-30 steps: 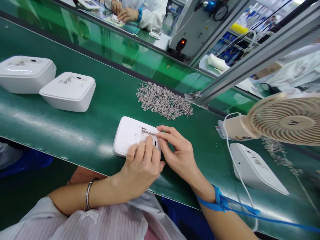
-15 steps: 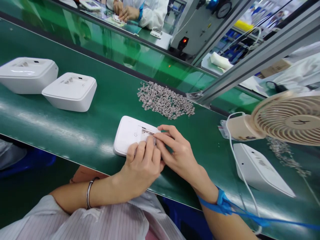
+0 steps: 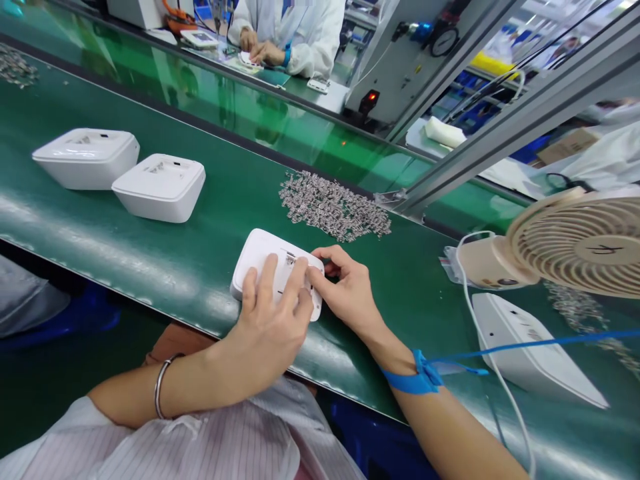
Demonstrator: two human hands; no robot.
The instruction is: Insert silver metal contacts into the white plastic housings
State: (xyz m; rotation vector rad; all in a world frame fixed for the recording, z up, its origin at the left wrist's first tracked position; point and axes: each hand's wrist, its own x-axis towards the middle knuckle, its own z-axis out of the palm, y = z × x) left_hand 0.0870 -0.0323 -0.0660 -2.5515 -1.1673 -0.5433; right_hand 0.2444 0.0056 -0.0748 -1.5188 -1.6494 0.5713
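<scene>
White case lies on the worktop; the left hand has spread wider over it, partly covering the slot. The right hand is narrow at its edge; its hold cannot be told.

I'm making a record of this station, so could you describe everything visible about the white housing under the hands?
The white housing looks like smooth plastic, with rounded corners and an open recess showing metallic parts. It lies recess-up on the green work surface. Left-hand fingers partly cover its face; right-hand fingers touch its right end.
</scene>
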